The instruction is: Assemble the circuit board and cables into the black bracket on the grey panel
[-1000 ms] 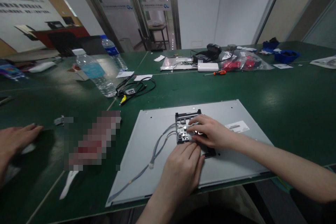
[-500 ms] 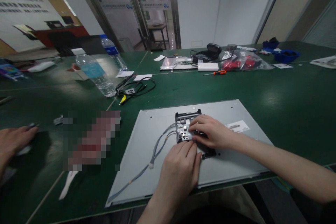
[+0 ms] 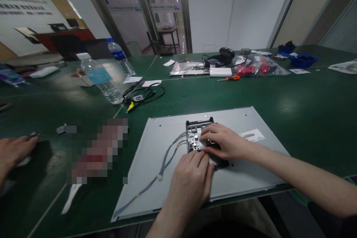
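Observation:
A grey metal panel lies flat on the green table in front of me. A small black circuit board sits in its middle, with grey cables running off to the left. My right hand rests on the board's right part, fingers curled and pressing on it. My left hand lies just below the board, fingertips against its near edge. What the fingers pinch is hidden.
Two water bottles and a black cable coil stand to the far left. A white box, an orange screwdriver and a plastic bag lie at the back. Another person's hand rests at the left edge.
Both my hands stay on the board with only slight finger shifts. The other person's hand at the left has drawn back a little toward the edge.

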A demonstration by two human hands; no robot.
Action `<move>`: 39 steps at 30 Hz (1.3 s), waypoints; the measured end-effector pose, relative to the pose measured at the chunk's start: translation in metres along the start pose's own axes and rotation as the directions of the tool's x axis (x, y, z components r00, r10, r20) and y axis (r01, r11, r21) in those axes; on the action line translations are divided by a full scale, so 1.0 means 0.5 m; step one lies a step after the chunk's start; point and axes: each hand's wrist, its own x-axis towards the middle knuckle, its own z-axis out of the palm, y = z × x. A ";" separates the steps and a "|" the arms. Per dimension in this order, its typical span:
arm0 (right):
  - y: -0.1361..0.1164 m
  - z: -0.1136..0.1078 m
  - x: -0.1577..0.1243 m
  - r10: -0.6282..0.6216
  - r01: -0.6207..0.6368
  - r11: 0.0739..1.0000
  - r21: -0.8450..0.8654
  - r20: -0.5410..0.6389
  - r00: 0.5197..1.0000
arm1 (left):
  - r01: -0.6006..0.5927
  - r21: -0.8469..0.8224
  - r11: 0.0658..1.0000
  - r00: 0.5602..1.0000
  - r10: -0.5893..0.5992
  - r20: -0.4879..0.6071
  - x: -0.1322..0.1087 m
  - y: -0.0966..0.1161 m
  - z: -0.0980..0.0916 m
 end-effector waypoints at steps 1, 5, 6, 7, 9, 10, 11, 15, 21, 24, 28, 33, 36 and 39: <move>-0.001 0.000 0.000 -0.001 0.001 1.000 0.000 -0.003 1.000 | 0.001 0.000 1.000 1.000 -0.001 0.003 0.000 0.000 -0.001; -0.004 -0.002 0.001 -0.006 0.006 1.000 0.003 -0.012 1.000 | -0.001 0.010 1.000 1.000 0.001 0.012 0.001 0.002 -0.006; -0.004 -0.002 0.001 -0.005 0.005 1.000 0.002 -0.014 1.000 | -0.004 0.016 1.000 1.000 0.004 0.008 0.001 0.002 -0.008; -0.004 -0.002 0.001 -0.005 0.005 1.000 0.001 -0.015 1.000 | -0.006 0.024 1.000 1.000 0.006 0.003 0.001 0.003 -0.009; -0.004 -0.001 0.001 -0.008 0.008 1.000 0.003 -0.016 1.000 | -0.017 0.041 0.999 1.000 0.017 -0.004 0.001 0.003 -0.011; -0.004 -0.001 0.001 -0.012 0.012 1.000 0.003 -0.015 1.000 | -0.023 0.050 0.998 1.000 0.023 -0.008 0.001 0.004 -0.012; -0.003 -0.001 0.002 -0.015 0.015 1.000 0.003 -0.015 1.000 | -0.026 0.058 0.998 1.000 0.027 -0.012 0.001 0.004 -0.013; -0.003 -0.001 0.002 -0.015 0.015 1.000 -0.001 -0.016 1.000 | -0.018 0.055 0.998 0.999 0.020 -0.042 0.002 0.007 -0.017; -0.002 -0.001 0.000 -0.012 0.012 1.000 0.004 -0.002 1.000 | 0.021 0.049 0.999 0.999 -0.019 -0.040 0.001 0.004 -0.013; -0.002 -0.001 0.000 -0.010 0.010 1.000 0.005 -0.007 1.000 | 0.032 0.046 0.998 0.999 -0.032 -0.019 0.000 0.001 -0.009; -0.004 0.000 0.001 -0.009 0.009 1.000 0.006 -0.004 1.000 | 0.049 0.039 0.998 0.999 -0.049 0.001 0.001 0.000 -0.009; -0.005 0.001 0.001 -0.009 0.009 1.000 0.011 -0.008 1.000 | 0.038 0.042 0.998 0.999 -0.038 -0.014 0.001 -0.001 -0.010; -0.005 0.000 0.001 -0.007 0.007 1.000 0.004 -0.006 1.000 | 0.041 0.045 0.998 0.999 -0.040 -0.012 0.001 -0.002 -0.009; -0.004 -0.001 0.001 -0.012 0.012 1.000 -0.002 0.000 1.000 | 0.039 0.052 0.998 0.999 -0.039 -0.015 0.001 -0.001 -0.009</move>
